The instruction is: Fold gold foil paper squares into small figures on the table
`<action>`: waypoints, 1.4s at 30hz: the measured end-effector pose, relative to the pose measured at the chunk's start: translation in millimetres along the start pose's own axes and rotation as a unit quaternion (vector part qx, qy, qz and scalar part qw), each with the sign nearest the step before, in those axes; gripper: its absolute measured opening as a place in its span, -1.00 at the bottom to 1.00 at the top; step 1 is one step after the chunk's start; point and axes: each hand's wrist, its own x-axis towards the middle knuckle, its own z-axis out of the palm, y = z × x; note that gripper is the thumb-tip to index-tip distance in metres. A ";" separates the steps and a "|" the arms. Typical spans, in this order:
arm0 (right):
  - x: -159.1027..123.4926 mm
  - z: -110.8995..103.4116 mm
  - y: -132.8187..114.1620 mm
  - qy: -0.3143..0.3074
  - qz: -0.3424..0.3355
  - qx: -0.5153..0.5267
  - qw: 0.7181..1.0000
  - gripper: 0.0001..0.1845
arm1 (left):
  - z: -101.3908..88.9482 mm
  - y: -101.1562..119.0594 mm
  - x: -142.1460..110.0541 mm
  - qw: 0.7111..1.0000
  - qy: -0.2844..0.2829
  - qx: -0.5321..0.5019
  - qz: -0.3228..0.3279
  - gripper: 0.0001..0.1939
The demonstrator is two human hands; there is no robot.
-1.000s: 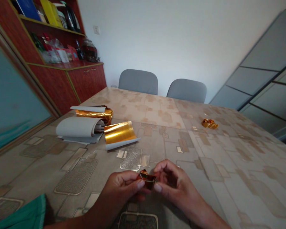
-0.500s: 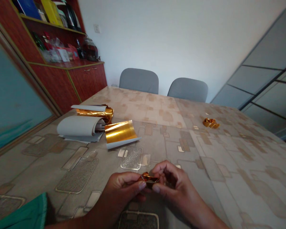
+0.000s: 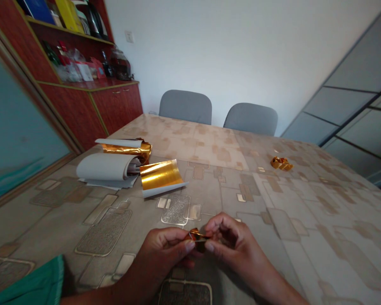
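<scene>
Small folded gold-foil piece (image 3: 197, 235), creased, orange-gold, pinched btw my two hands, held above the table & not resting on it. My L hand (image 3: 163, 252) grips it from the left, thumb on top, fingers curled under. My R hand (image 3: 230, 239) closes on the other end, thumb & forefinger pressing in, remaining fingers bent inward. Both hands clenched on the piece, neither released. Exact shape of the fold under my fingers: partly hidden, can't tell.

Below my hands, a beige-and-grey patterned vinyl tablecloth (image 3: 317, 220). Ahead & to the L on it: a curled gold-foil sheet w/ grey paper backing (image 3: 160, 174), just beside a loose grey paper roll (image 3: 103, 166), w/ a rolled gold-foil strip (image 3: 127, 148) directly behind. To the R, well apart from my hands: a small crumpled gold-foil lump (image 3: 281, 163). At lower L edge, a green cloth (image 3: 28, 281) nr my L forearm. Past the table's far edge, two grey upholstered chairs (image 3: 186, 106) stand side by side; a red-brown wooden cabinet (image 3: 117, 103) stands to the L.
</scene>
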 end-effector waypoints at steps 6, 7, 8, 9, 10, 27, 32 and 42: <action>0.5 4.8 -1.4 0.023 -0.028 -0.049 0.998 -0.86 | -0.2 -2.9 1.0 1.000 -0.015 -0.008 0.008 -0.68; 0.4 4.8 -1.7 0.017 -0.029 -0.039 0.999 -0.87 | -0.1 -3.1 0.9 1.000 -0.015 -0.011 0.008 -0.68; 0.2 4.6 -1.7 0.006 -0.025 -0.027 0.999 -0.86 | 0.0 -3.0 0.8 1.000 -0.015 -0.013 0.007 -0.68; 0.0 4.4 -1.4 -0.009 -0.017 -0.013 1.000 -0.82 | 0.2 -2.6 0.6 1.000 -0.016 -0.015 0.004 -0.68; -0.2 4.4 -0.6 -0.021 -0.007 -0.003 1.000 -0.78 | 0.4 -1.9 0.5 1.000 -0.019 -0.017 0.001 -0.67; -2.2 13.0 3.7 0.014 0.017 -0.060 0.998 -0.72 | 0.8 -5.7 1.6 0.997 -0.051 -0.062 0.015 -0.73; -3.1 6.6 -1.1 -0.021 0.009 -0.024 0.999 -0.74 | 0.8 -4.2 -0.4 0.997 -0.052 -0.049 0.020 -0.74; -5.0 10.0 -4.1 0.042 -0.016 -0.114 0.992 -0.66 | 0.8 -6.0 1.9 0.996 -0.047 -0.064 0.038 -0.75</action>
